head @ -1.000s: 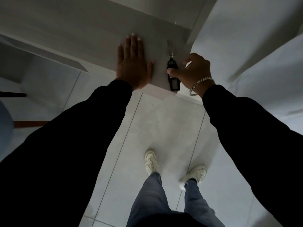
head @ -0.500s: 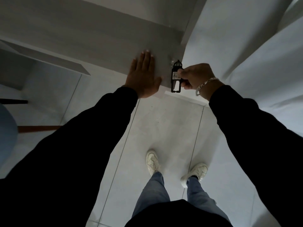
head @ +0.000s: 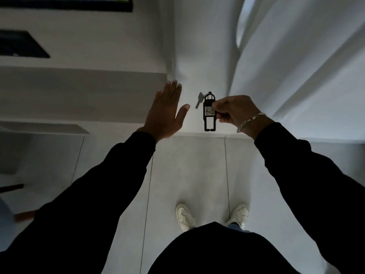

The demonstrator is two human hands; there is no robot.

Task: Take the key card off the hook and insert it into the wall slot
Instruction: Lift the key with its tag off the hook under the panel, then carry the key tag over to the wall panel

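Note:
My right hand [head: 236, 113] pinches a black key card [head: 209, 113] by its right edge and holds it upright in front of the white wall. The card bears a pale label with numbers, and a metal key [head: 199, 99] dangles from its top ring. My left hand [head: 165, 113] is raised to the left of the card, palm flat and fingers together, touching nothing I can make out. I see no hook and no wall slot in this view.
A grey cabinet or shelf unit [head: 83, 91] juts out on the left, with a dark screen [head: 21, 44] above it. White curtains [head: 296, 66] hang on the right. Pale floor tiles [head: 187, 171] and my two white shoes lie below.
My right hand has lifted the key card away from the cabinet face and holds it free. My left hand has come off the cabinet panel. The view has tilted upward.

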